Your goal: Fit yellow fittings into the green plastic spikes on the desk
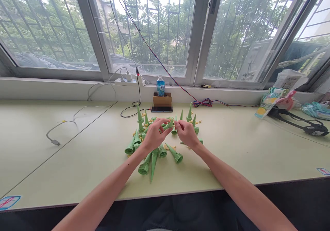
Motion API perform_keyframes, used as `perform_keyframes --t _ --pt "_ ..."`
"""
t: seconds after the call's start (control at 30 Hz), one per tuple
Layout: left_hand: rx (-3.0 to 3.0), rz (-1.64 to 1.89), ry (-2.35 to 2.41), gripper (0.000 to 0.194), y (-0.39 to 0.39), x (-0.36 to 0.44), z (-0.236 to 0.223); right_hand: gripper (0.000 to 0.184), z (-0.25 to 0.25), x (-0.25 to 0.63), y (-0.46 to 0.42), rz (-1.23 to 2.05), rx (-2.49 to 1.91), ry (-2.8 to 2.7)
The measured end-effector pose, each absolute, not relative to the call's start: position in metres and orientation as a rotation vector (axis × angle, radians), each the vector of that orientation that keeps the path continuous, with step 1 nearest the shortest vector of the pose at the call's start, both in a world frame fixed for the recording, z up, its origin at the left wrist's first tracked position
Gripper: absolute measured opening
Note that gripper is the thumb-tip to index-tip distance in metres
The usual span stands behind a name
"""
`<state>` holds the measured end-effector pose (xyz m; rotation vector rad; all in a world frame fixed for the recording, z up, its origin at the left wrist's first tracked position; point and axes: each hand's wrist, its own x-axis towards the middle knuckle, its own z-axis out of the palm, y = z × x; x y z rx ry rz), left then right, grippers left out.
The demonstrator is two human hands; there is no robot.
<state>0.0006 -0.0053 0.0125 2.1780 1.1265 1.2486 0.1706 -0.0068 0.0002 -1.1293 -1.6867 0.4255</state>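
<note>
Above the middle of the table, my left hand (155, 133) is closed round a green plastic plant-watering spike (170, 123), whose tip points up to the right. Close beside it, my right hand (186, 132) makes a pinch at the spike's right side; what its fingertips hold is too small to make out. Around both hands lie more green spikes with hollow threaded collars, such as a loose spike (175, 153) in front. Small yellow pieces (170, 147) are scattered among them. A few spikes stand upright, one of them a spike (189, 112) behind my right hand.
Behind the pile sit a phone (162, 109), a cardboard box (162, 99) and a blue-labelled bottle (160, 86). A white cable (55, 142) lies to the left. At the right are a black strap (291, 119) and a coiled red-and-black wire (203, 102).
</note>
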Motion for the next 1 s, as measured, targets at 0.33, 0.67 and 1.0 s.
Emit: perform_keyframes --t 0.33,0.67,1.0 --pt "1.736 1.058 1.074 0.058 -0.006 0.001 0.02 0.045 0.0 0.172 -0.009 0.543 -1.046 -1.629" --pt "1.761 0.965 1.002 0.053 -0.011 -0.003 0.023 0.042 0.002 0.172 -0.012 0.596 -0.971 -1.692" --pt "1.939 1.115 0.976 0.037 -0.012 -0.002 0.023 0.047 -0.002 0.173 -0.008 0.615 -1.009 -1.669"
